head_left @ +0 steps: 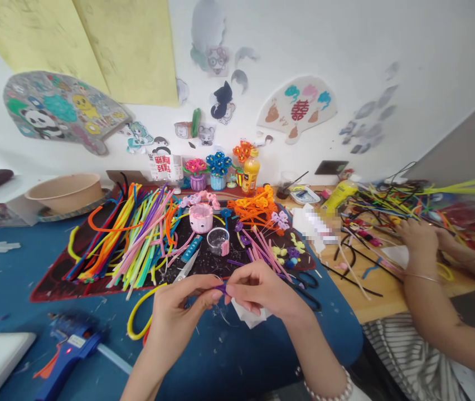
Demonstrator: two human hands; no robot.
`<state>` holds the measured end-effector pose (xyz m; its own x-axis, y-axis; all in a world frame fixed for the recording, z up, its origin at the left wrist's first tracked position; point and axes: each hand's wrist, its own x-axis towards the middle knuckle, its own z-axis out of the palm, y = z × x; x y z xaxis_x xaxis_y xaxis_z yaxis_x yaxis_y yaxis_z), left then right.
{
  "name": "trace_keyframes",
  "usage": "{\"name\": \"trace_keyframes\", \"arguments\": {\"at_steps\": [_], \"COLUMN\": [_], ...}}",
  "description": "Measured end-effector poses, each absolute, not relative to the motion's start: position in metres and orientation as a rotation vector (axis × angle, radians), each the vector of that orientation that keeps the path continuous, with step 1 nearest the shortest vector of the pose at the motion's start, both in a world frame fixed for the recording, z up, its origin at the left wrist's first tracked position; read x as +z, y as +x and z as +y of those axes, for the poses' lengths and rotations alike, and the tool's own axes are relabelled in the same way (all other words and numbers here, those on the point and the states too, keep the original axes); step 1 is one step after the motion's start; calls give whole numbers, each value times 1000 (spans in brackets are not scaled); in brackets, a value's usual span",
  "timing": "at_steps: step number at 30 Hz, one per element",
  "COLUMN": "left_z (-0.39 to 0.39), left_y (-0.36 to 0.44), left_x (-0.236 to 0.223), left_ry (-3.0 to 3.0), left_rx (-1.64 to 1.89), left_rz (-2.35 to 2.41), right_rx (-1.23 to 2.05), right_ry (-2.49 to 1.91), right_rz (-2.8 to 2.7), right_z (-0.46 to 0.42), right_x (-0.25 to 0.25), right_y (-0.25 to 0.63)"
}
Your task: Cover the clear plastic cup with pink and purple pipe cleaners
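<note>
Between my two hands, over the front of the blue table, is a short piece of purple pipe cleaner [222,288]. My left hand [181,309] pinches one end with thumb and index finger. My right hand [258,289] pinches the other end, its fingertips nearly meeting the left ones. Most of the piece is hidden by my fingers. Just beyond my left hand lie open scissors [186,267] and a teal cutter [191,248]. A white paper [249,316] sits under my right hand. Pink pipe cleaners [262,248] lie past it.
Bundles of coloured pipe cleaners [145,234] cover the dark mat [49,284]. Behind them stand a pink pot [200,218] and a yellow bottle [251,172]. A blue glue gun [72,345] lies front left. At right, another person's hands [419,242] work over a wooden table [358,303].
</note>
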<state>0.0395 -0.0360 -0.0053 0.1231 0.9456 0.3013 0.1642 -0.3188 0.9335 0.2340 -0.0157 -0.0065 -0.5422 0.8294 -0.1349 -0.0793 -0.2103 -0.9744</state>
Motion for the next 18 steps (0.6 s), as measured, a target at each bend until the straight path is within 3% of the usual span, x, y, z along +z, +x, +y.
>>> {"name": "trace_keyframes", "arguments": {"at_steps": [11, 18], "left_z": [-39, -38], "left_y": [43, 37], "left_x": [0, 5], "left_ry": [1655, 1995], "left_rx": [1357, 1311], "left_rz": [1097, 1165], "right_rx": [1783, 1136], "right_ry": [-924, -1103], "right_rz": [-1425, -1802], "right_z": [-19, -31], "right_x": [-4, 9], "right_y": [234, 236]}}
